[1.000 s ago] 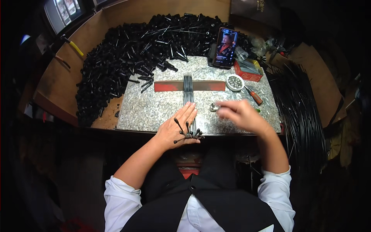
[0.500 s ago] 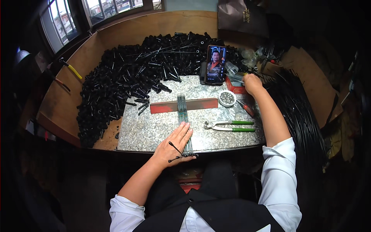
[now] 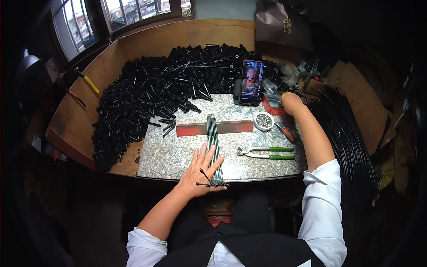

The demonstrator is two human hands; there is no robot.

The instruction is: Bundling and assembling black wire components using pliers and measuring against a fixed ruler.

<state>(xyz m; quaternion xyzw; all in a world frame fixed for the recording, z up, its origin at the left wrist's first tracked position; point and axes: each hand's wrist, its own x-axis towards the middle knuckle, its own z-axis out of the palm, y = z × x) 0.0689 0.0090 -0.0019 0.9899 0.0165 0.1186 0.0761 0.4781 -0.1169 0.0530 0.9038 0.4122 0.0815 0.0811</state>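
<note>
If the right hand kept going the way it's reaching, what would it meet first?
Probably the clutter of clear plastic bits behind the red tray; the right hand points up-table, though depth is unclear.

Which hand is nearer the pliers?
Left, by a small margin. The left hand lies flat on the rods, just left of the pliers. The right hand is up past them, by the red tray.
</note>
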